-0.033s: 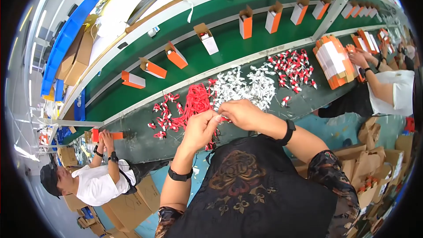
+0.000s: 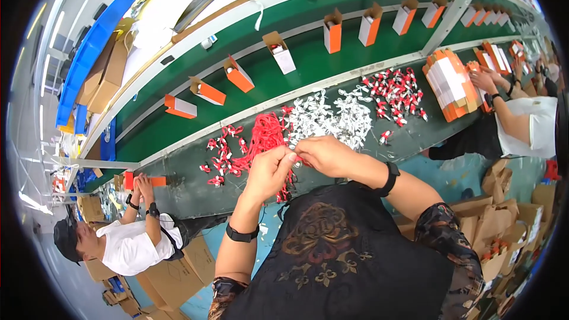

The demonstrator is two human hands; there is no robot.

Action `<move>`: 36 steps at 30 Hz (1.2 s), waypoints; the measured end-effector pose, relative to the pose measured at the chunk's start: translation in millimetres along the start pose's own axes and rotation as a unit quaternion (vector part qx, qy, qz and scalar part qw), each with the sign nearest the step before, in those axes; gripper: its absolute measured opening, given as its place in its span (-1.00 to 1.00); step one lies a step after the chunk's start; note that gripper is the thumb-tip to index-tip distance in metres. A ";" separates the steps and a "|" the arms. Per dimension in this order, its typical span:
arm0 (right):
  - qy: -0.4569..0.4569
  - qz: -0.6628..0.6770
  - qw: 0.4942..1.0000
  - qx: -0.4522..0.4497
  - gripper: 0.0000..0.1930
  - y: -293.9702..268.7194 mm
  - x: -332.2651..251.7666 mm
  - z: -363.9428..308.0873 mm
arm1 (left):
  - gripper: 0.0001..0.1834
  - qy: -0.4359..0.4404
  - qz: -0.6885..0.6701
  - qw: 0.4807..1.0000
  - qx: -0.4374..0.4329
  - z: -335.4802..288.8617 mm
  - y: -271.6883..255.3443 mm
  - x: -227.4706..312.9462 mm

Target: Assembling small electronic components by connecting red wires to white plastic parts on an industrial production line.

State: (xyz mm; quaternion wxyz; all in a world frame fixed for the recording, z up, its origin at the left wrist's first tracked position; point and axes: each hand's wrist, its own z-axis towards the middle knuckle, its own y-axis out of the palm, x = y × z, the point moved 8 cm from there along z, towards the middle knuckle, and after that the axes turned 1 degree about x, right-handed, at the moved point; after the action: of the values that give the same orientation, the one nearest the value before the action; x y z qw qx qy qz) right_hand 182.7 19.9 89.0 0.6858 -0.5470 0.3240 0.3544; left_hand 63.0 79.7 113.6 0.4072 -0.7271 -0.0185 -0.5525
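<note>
My left hand (image 2: 269, 172) and my right hand (image 2: 327, 155) meet over the near edge of a dark work table (image 2: 184, 172). Both are closed, fingertips pinched close together. What they hold is hidden by the fingers; a bit of red shows just beside them. Beyond my left hand lies a heap of red cords (image 2: 265, 133), some trailing toward the table edge. White looped cords (image 2: 311, 115) are piled beyond my right hand. Small red-and-white tied bundles lie in two groups, one group (image 2: 398, 92) to the right and a looser group (image 2: 220, 155) to the left.
Open orange-and-white boxes (image 2: 333, 34) stand along a green conveyor belt (image 2: 308, 29) behind the table. Stacked flat cartons (image 2: 449, 86) lie at right, near a co-worker (image 2: 524, 121). Another co-worker (image 2: 133, 246) handles an orange box at left. A metal post (image 2: 453, 15) rises at back right.
</note>
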 end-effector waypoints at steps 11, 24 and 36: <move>0.002 0.151 0.987 0.055 -0.67 -16.5 -39.5 -1.1 | -0.82 -0.174 -0.415 0.891 -0.066 -10.8 53.9 -80.8; 0.009 0.024 0.977 0.214 -0.91 -46.9 -32.7 -7.1 | -0.74 -0.033 -0.238 0.968 0.070 -25.4 45.5 -23.0; -0.113 -0.221 0.969 0.008 -0.89 -12.3 -35.4 -9.3 | -0.86 0.225 0.272 0.915 0.196 -25.8 -8.7 47.2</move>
State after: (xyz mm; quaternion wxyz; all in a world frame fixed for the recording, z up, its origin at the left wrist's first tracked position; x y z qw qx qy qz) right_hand 173.4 4.2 123.0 0.7834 -0.5562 0.1181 0.2511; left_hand 56.9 49.7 158.7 0.6690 -0.4660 0.1642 -0.5552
